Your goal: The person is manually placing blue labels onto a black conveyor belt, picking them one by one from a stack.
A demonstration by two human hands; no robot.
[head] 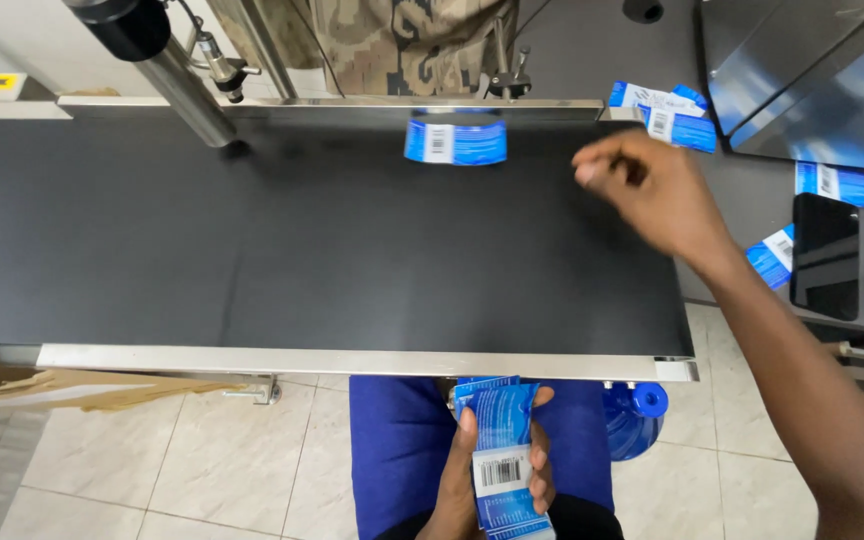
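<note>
A wide black conveyor belt [252, 240] fills the view. Below its near edge, the left hand [492, 480] grips a stack of blue sleeve labels [502, 450] over the lap, kept ready as a supply. One flat blue label [455, 142] lies on the belt's far edge. Right of it, the right hand [652, 190] hovers over the belt, fingers loosely curled, holding nothing. More loose labels [674, 120] lie beyond the belt's right end.

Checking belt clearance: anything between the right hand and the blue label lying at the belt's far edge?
Nothing: the head view shows only bare black belt between the right hand and the blue label.
</note>
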